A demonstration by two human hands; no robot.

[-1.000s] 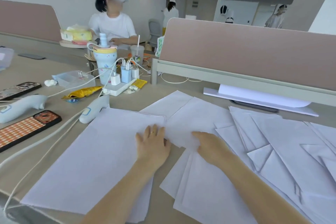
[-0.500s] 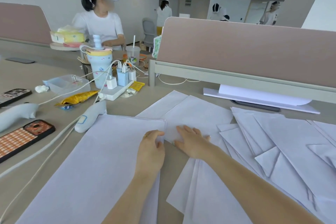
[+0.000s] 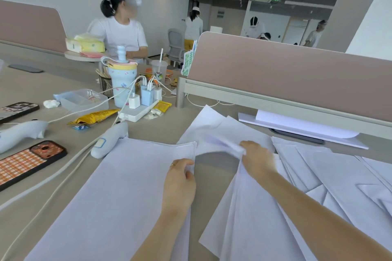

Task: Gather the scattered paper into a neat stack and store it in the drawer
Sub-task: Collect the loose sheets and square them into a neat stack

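Sheet [image 3: 220, 144] is pinched by the right fingers [image 3: 244, 149], lifted toward the stack [image 3: 118, 193], probably for adding; stack's edge is gripped under the left fingers [image 3: 186, 164], kept steady.

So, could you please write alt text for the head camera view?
A person's right hand pinches up a loose white sheet while the left hand grips the edge of a neat paper stack; more scattered sheets cover the desk to the right.
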